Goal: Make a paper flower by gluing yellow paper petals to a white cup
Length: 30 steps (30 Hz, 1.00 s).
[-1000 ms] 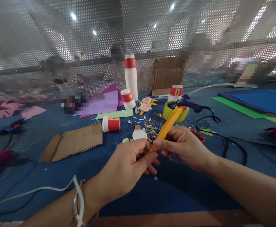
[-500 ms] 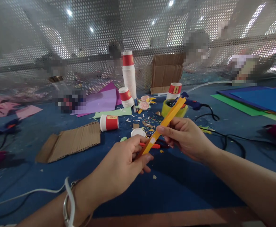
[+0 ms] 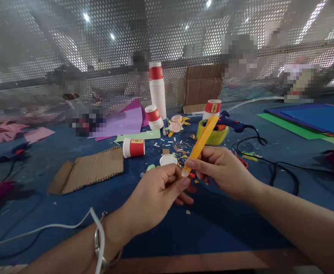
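A narrow folded strip of orange-yellow paper (image 3: 202, 140) slants up to the right between my two hands, above the blue table. Its lower end, with a small whitish patch, is pinched by my left hand (image 3: 162, 190), thumb on top. Just above that, my right hand (image 3: 222, 167) grips the strip's lower part between thumb and fingers. Behind the hands lie a white round lid (image 3: 168, 160) and paper scraps. Beyond the strip's upper end sit a yellow-green tape roll (image 3: 218, 137) and a blue glue gun (image 3: 229, 122).
A tall stack of paper cups (image 3: 157, 91) stands near the perforated metal screen. At left lie a cardboard piece (image 3: 94, 169), a tipped red-and-white cup (image 3: 134, 147) and purple paper (image 3: 123, 121). Coloured sheets (image 3: 312, 120) and a black cable (image 3: 292, 167) lie at right.
My left hand has shifted right and now pinches the strip's end closer to my right hand. The strip stands a little steeper, and its whitish patch has moved down beside my left thumb.
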Tool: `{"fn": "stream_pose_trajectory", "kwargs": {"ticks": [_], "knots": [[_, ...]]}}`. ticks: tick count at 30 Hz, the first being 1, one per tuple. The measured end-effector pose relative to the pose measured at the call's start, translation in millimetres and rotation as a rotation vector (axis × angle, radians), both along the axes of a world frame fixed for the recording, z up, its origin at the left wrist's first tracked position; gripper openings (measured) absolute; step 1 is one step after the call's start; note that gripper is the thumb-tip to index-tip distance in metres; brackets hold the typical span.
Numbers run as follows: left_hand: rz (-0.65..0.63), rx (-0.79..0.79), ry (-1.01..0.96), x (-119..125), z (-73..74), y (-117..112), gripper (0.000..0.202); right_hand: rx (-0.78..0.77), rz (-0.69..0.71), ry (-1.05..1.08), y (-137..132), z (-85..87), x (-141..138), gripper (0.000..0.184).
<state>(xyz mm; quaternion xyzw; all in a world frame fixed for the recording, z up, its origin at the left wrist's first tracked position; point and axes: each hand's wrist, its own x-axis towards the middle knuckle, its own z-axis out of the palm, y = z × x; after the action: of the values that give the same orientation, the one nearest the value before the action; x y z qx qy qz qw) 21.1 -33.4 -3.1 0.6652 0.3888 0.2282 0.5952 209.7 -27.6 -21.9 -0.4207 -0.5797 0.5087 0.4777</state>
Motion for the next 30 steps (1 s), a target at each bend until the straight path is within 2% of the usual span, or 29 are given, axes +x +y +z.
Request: {"fn": "stream_pose_trajectory", "kwargs": {"ticks": [8,13,19,24,28,30], "knots": [[-0.061,-0.17,-0.084,-1.6,-3.1,0.7,0.024,0.047,-0.013,-0.048,-1.8,-1.8,-0.7,0.041],[-0.136,-0.221,-0.044,-6.7,-1.4,-0.4,0.024,0.076,-0.049,-0.033,-0.4,-2.1,0.1,0.041],[-0.228,-0.271,0.004,-10.4,1.1,-1.2,0.032,0.112,0.002,-0.102,-2.0,-0.7,1.0,0.044],[-0.302,-0.298,0.054,-10.2,3.3,-2.3,0.041,0.114,-0.03,-0.082,-1.6,0.3,0.8,0.046],[-0.343,-0.38,0.047,-10.8,6.5,-3.1,0.039,0.106,0.014,-0.06,-1.0,0.3,1.1,0.042],[-0.349,-0.392,0.043,-10.4,6.0,-3.1,0.046,0.096,0.018,-0.061,-0.7,-0.1,1.8,0.041]]}}
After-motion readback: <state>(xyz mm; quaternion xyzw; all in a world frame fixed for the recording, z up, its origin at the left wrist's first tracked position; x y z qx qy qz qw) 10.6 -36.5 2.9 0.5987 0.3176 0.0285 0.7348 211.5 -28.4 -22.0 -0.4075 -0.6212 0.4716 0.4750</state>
